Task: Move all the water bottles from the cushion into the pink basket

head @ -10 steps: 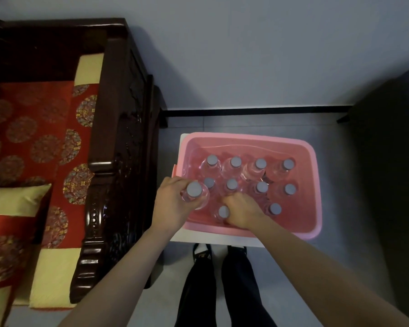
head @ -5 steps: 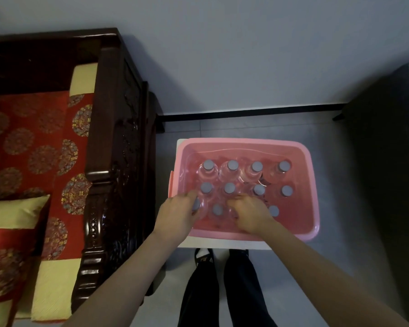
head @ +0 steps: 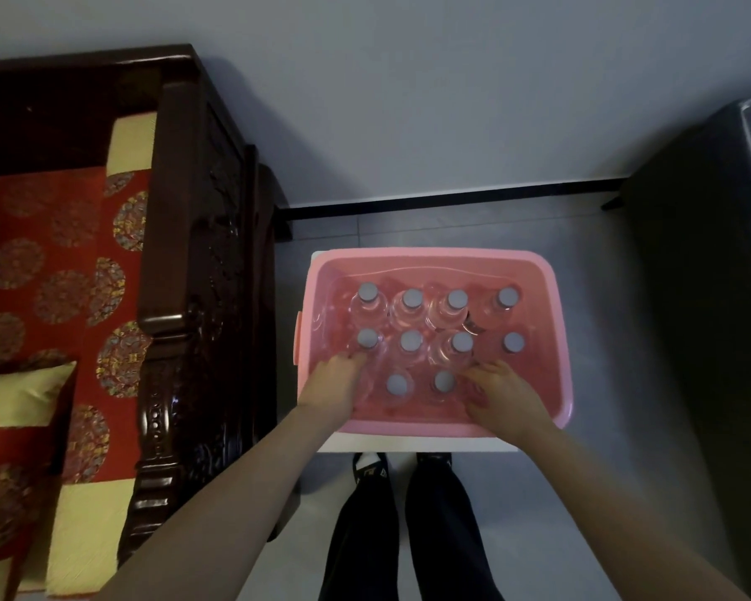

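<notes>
Head view: both reaching into pink basket [head: 556, 297] among upright water bottles [head: 410, 305], left hand [head: 332, 390] at seven o'clock, right hand [head: 501, 392] at five, grips impossible to tell.

1. Water bottles [head: 412, 341] I can count in the basket: 10 grey caps visible, my hands may hide more.
2. Pink basket [head: 556, 340]: 1.
3. My hands in it: 2, left [head: 332, 390] and right [head: 506, 394].

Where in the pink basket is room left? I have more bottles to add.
Bare strip along the pink basket's right wall, beside the two right-hand caps. Left and middle are packed cap to cap; both hands fill the near corners.
</notes>
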